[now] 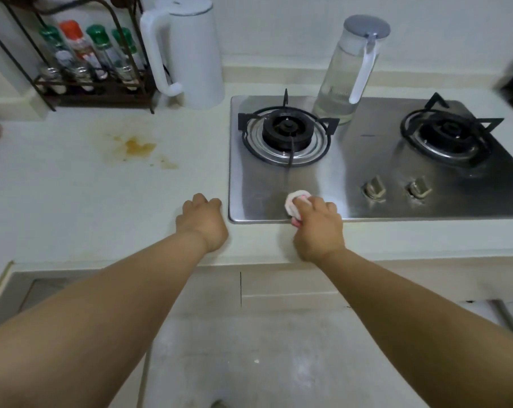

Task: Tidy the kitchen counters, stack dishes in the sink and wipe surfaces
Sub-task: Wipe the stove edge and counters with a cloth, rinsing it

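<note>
My right hand (318, 228) grips a small pink-and-white sponge (293, 203) and presses it on the front left edge of the steel gas hob (352, 160). My left hand (203, 220) rests on the pale counter (87, 201) just left of the hob, its fingers curled with nothing in them. A yellow-brown stain (139, 147) marks the counter further back on the left.
A white kettle (190, 51) and a wire rack of spice bottles (87, 60) stand at the back left. A clear water jug (348, 69) sits on the hob behind the left burner (286, 134). Two knobs (396, 188) lie near the right burner (451, 135).
</note>
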A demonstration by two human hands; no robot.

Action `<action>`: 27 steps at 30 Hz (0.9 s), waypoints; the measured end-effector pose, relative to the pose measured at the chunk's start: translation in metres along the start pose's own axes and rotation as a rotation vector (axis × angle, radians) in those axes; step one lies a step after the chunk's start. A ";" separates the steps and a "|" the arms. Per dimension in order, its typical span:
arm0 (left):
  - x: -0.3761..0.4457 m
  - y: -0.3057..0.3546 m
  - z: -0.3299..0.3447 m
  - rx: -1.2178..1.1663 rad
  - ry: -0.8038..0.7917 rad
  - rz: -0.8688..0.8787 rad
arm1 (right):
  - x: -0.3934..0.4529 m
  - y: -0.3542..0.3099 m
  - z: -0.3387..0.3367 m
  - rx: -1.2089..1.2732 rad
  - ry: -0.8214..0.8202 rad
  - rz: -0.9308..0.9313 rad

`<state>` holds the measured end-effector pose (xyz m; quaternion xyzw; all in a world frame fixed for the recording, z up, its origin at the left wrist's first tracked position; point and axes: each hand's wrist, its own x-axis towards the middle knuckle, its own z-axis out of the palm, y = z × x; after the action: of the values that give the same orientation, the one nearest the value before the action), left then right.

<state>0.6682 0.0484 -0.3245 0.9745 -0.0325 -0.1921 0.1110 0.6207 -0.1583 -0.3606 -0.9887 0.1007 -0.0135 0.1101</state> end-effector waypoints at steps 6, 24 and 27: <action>0.004 -0.011 -0.002 -0.005 -0.034 0.069 | 0.041 -0.028 0.002 0.086 0.032 0.270; -0.017 -0.057 0.007 -0.045 0.008 0.168 | -0.002 -0.116 0.029 0.153 -0.142 -0.254; -0.020 -0.057 0.008 -0.037 0.010 0.169 | -0.035 -0.088 0.028 0.193 -0.163 -0.376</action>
<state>0.6479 0.1040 -0.3371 0.9670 -0.1106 -0.1778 0.1449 0.6055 -0.0609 -0.3684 -0.9728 -0.0965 0.0365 0.2075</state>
